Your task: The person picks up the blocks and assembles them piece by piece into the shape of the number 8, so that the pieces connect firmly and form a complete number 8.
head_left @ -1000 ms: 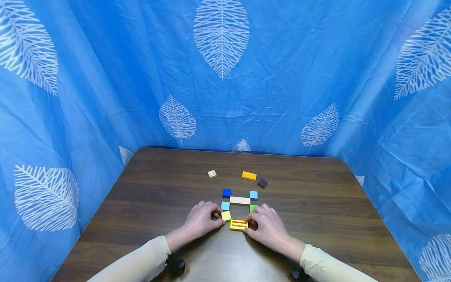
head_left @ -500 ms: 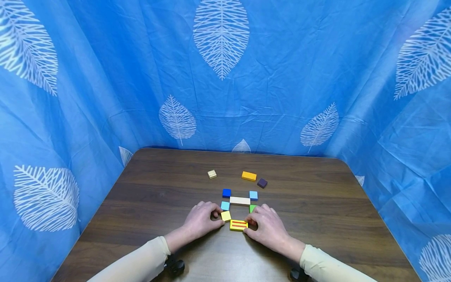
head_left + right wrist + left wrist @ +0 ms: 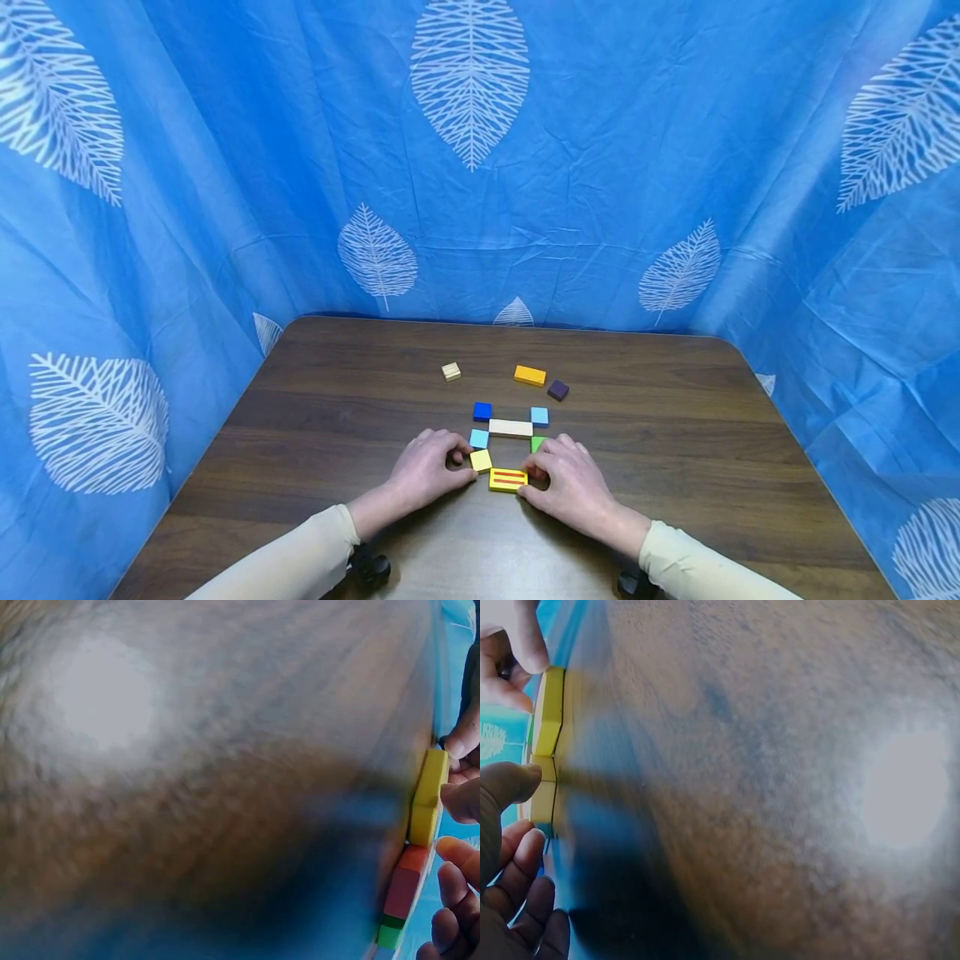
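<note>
wood-grained tabletop (image 3: 337, 400) is bearing a yellow striped block (image 3: 508, 480), and the right hand (image 3: 566, 483) is pinching its right end. just left of the striped block, the left hand (image 3: 433, 462) is pinching a plain yellow block (image 3: 481, 461). beyond the striped block, a cream bar (image 3: 511, 428) is lying. both yellow pieces are looking light, stiff and sturdy; opposite edges are probably offering the firmest hold.
</note>
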The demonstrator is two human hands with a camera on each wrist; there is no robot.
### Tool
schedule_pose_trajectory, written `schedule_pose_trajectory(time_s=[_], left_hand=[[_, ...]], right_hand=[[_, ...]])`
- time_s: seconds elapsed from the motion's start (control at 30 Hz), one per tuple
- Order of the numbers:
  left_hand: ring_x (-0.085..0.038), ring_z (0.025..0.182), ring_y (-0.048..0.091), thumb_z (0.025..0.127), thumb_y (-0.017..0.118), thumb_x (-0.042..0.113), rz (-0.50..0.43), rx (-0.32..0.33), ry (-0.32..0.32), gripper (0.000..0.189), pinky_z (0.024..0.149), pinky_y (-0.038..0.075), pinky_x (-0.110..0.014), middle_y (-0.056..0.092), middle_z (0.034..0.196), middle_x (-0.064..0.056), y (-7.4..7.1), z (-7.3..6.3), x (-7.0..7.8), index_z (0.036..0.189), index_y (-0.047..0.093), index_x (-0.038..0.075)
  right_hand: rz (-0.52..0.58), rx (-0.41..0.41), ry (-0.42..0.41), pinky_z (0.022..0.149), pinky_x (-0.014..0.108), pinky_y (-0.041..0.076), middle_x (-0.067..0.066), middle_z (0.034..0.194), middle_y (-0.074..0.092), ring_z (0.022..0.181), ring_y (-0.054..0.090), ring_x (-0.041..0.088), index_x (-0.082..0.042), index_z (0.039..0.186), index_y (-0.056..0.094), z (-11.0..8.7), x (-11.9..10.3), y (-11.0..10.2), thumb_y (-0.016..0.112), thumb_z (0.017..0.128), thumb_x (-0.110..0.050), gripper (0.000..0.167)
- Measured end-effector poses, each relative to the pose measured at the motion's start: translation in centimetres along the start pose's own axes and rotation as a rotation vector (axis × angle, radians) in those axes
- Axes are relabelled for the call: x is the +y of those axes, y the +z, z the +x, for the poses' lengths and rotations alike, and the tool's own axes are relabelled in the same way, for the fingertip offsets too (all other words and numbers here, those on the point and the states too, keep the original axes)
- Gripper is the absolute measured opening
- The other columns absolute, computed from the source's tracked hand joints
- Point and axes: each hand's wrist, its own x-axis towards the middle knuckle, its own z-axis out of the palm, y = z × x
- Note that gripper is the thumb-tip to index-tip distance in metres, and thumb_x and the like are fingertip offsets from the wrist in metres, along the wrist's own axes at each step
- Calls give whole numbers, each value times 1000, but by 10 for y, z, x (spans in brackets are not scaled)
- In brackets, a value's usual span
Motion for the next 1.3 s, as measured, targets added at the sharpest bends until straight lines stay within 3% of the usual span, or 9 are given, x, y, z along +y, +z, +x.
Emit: schedule_pose_trajectory(time_s=[0.13, 0.27, 0.43, 0.57, 0.9, 1.3], left_hand=[[-9, 81, 49, 80, 86, 36, -13, 0, -9, 28, 75, 44, -33, 59, 83, 13, -4, -1, -1, 98, 74, 20], [-11, 83, 51, 82, 86, 36, -19, 23, -20, 28, 79, 45, -36, 59, 85, 13, -13, 0, 0, 102, 75, 19], [-14, 90, 54, 85, 85, 35, -38, 46, -43, 32, 83, 45, -41, 63, 92, 10, -26, 3, 0, 110, 75, 18], [-18, 98, 56, 86, 84, 35, -64, 57, -60, 35, 86, 46, -44, 66, 100, 7, -35, 5, -1, 114, 75, 16], [-26, 116, 54, 87, 83, 32, -98, 63, -88, 40, 97, 42, -52, 67, 119, 1, -50, 16, -7, 123, 74, 17], [-28, 125, 49, 88, 82, 36, -72, 14, -120, 42, 103, 39, -54, 64, 126, -1, -51, 34, -17, 128, 72, 23]], right_hand=[[35, 44, 8, 74, 33, 39, -15, 82, 55, 81, 43, 7, -23, 95, 78, 2, 3, -8, 88, 77, -35, 25], [82, 85, 67, 78, 38, 43, -11, 89, 64, 86, 49, 10, -20, 100, 80, 6, 9, -21, 88, 79, -33, 26], [97, 85, 162, 84, 41, 45, -9, 100, 67, 96, 55, 14, -20, 107, 79, 9, 17, -36, 87, 81, -34, 31], [109, 94, 182, 89, 46, 45, -7, 105, 68, 104, 57, 19, -19, 110, 79, 9, 24, -43, 86, 82, -35, 33], [136, 116, 175, 97, 55, 41, -2, 114, 69, 114, 56, 26, -17, 118, 77, 12, 42, -51, 81, 88, -34, 35], [152, 73, 252, 100, 61, 38, 8, 126, 63, 121, 50, 33, -14, 126, 72, 23, 65, -49, 80, 89, -34, 43]])
